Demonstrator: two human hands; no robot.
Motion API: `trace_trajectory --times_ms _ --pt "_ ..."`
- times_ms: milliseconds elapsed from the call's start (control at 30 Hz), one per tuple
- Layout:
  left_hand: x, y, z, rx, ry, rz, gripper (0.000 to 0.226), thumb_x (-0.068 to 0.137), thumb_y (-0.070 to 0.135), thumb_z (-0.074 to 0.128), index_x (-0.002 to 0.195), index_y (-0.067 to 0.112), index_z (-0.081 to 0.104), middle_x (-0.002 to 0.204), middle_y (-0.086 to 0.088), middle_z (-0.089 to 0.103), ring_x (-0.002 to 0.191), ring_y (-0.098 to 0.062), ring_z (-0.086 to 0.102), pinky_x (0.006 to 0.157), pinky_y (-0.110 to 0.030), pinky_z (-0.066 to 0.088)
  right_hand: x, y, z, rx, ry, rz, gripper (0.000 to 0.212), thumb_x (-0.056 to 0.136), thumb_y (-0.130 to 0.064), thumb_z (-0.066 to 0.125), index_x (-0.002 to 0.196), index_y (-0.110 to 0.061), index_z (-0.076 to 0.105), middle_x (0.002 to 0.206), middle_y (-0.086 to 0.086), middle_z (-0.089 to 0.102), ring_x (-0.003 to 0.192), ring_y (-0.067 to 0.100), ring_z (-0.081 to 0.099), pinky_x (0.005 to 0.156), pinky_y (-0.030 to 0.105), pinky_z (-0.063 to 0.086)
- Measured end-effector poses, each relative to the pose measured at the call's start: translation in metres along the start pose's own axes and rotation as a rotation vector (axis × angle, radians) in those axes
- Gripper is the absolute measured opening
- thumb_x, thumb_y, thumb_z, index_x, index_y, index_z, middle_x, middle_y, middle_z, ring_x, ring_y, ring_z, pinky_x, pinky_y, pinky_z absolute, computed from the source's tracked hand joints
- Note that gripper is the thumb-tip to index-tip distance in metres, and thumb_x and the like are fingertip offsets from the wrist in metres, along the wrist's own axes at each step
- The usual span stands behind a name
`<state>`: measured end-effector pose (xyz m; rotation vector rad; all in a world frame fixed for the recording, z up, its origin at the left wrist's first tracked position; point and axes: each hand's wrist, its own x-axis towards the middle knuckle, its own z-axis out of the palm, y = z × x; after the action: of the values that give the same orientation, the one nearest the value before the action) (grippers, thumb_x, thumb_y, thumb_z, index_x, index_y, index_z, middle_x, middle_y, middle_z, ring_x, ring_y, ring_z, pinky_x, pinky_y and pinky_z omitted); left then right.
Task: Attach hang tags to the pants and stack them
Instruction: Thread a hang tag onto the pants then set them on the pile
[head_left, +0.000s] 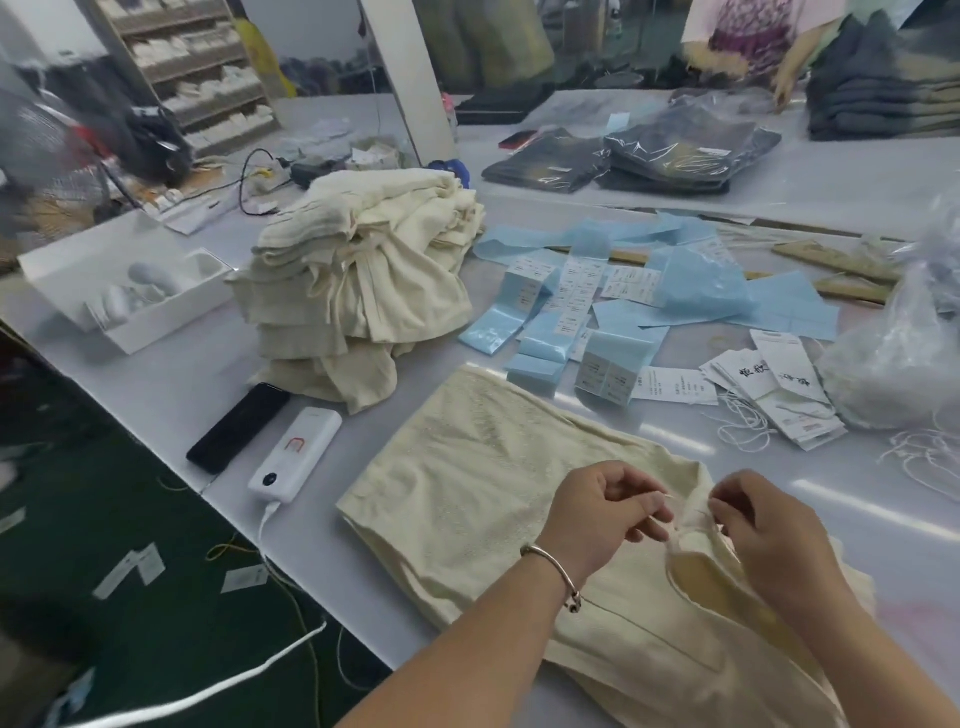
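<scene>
I judge the task mid-way: a heap of folded cream woven pants (363, 280) sits well back on the grey bench (171, 384), while one flat cream pair (493, 499) lies under my hands. My left hand (597, 514) and right hand (769, 535) both pinch its waistband edge; I cannot tell whether string is threaded. White printed hang tags (774, 395) wait nearby, unattached.
</scene>
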<state>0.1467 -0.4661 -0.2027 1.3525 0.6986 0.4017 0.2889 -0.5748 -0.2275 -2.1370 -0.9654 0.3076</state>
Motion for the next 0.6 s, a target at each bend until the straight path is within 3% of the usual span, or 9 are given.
trace_trajectory --times_ms 100,167,267,333,433,600 --pt "0.005 -0.001 -0.002 0.041 0.047 0.010 0.014 0.091 0.004 0.062 0.083 0.014 0.063 0.064 0.006 0.067 0.051 -0.005 0.061 0.052 -0.015 0.045 0.000 -0.020 0.002 0.175 -0.019 -0.038 0.017 0.082 0.003 0.069 0.074 -0.012 0.064 0.064 -0.002 0.066 0.065 0.016 0.062 0.059 0.020 0.044" --pt "0.008 -0.001 -0.002 0.063 0.056 0.015 0.014 0.091 0.005 0.062 0.081 0.015 0.062 0.063 0.006 0.067 0.050 -0.005 0.059 0.051 -0.015 0.044 0.001 -0.030 0.005 0.348 -0.070 0.025 0.016 0.080 0.005 0.070 0.075 -0.011 0.068 0.063 0.002 0.068 0.062 0.019 0.063 0.060 0.021 0.047" --pt "0.010 -0.001 -0.002 0.090 0.039 0.026 0.014 0.091 0.006 0.063 0.080 0.015 0.063 0.061 0.005 0.066 0.049 -0.007 0.058 0.051 -0.017 0.043 0.001 -0.034 0.008 0.575 -0.153 0.107 0.013 0.082 0.006 0.068 0.079 -0.007 0.071 0.062 0.006 0.069 0.053 0.010 0.061 0.047 0.016 0.043" --pt "0.010 -0.001 -0.002 0.100 0.032 0.026 0.014 0.090 0.006 0.064 0.079 0.014 0.063 0.059 0.005 0.065 0.047 -0.007 0.056 0.050 -0.017 0.042 0.001 -0.033 0.009 0.694 -0.184 0.168 0.012 0.084 0.007 0.066 0.083 -0.005 0.071 0.064 0.010 0.069 0.055 0.017 0.059 0.044 0.019 0.040" --pt "0.010 -0.001 -0.002 0.104 0.030 0.028 0.014 0.089 0.006 0.065 0.077 0.013 0.063 0.057 0.004 0.063 0.045 -0.007 0.055 0.048 -0.017 0.040 0.002 -0.031 0.007 0.831 -0.218 0.247 0.011 0.085 0.008 0.063 0.087 0.000 0.070 0.070 0.018 0.068 0.064 0.026 0.060 0.053 0.026 0.048" --pt "0.011 0.000 -0.005 0.130 0.048 0.024 0.014 0.089 0.010 0.065 0.076 0.015 0.064 0.059 0.003 0.064 0.048 -0.009 0.056 0.050 -0.018 0.042 0.004 -0.031 0.004 0.950 -0.288 0.320 0.010 0.083 0.008 0.063 0.089 0.003 0.069 0.074 0.018 0.066 0.068 0.023 0.060 0.062 0.024 0.051"
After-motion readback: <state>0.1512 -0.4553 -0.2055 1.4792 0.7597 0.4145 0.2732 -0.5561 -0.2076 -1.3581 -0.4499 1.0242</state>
